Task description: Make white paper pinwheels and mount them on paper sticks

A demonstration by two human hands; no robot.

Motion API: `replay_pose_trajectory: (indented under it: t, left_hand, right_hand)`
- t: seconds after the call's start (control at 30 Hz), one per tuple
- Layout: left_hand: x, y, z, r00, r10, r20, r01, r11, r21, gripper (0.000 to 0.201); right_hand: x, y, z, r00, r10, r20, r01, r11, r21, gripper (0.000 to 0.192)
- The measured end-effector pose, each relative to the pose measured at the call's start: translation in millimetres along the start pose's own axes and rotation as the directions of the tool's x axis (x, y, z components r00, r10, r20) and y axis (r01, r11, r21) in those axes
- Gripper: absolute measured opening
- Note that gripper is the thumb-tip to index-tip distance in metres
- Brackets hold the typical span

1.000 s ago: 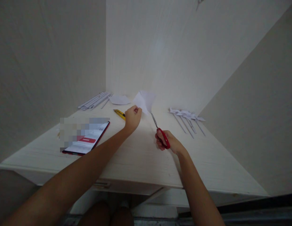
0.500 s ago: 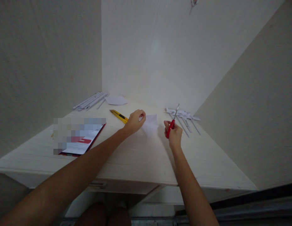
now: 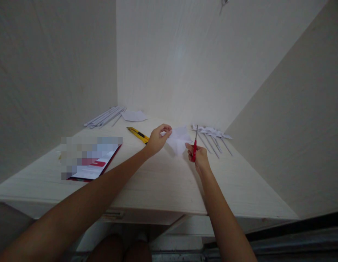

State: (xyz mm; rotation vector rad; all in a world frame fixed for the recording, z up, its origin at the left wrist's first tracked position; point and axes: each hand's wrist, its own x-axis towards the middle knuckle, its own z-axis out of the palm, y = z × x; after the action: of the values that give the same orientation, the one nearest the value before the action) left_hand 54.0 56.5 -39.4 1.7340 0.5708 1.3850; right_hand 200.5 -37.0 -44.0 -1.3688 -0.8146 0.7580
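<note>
Between finger and thumb, my left hand [image 3: 158, 139] pinches a thin white sheet of paper [image 3: 179, 137] above the table. The sheet looks bent or folded and spreads rightward from my fingers. My right hand [image 3: 199, 155] is closed round the red handles of a pair of scissors [image 3: 195, 150]. Their blades point up and away, look closed, and stand just right of the paper. Left of my left hand lies a yellow utility knife [image 3: 138, 134], its near end hidden behind that hand.
Several thin rolled paper sticks [image 3: 104, 117] lie at the back left beside a loose paper piece [image 3: 134, 116]. More sticks with paper tops [image 3: 212, 131] lie at the back right. A red-edged clipboard or folder [image 3: 99, 163], partly blurred, is front left. Walls enclose the white table [image 3: 158, 182].
The paper has swung up and opened out to the right of my left hand. My right hand has shifted slightly left, turning the scissors more upright and closer to the paper.
</note>
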Motion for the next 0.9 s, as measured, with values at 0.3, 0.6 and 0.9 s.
replay_pose_trajectory:
  t: [0.3, 0.6, 0.9]
  left_hand:
    - [-4.2, 6.9, 7.4, 0.909, -0.383, 0.166, 0.414, 0.785, -0.461, 0.016]
    - [-11.0, 7.8, 8.2, 0.846, -0.405, 0.346, 0.515, 0.79, -0.334, 0.023]
    - [-0.2, 7.0, 2.0, 0.851, -0.52, 0.074, 0.476, 0.705, -0.525, 0.022]
  right_hand:
    - [-1.3, -5.6, -0.8, 0.988, -0.153, -0.006, 0.15, 0.964, 0.22, 0.034]
    - [0.0, -7.3, -1.7, 0.978, -0.208, -0.029, 0.209, 0.95, 0.234, 0.035]
    - [8.1, 3.8, -3.5, 0.993, -0.116, -0.021, 0.115, 0.993, -0.032, 0.038]
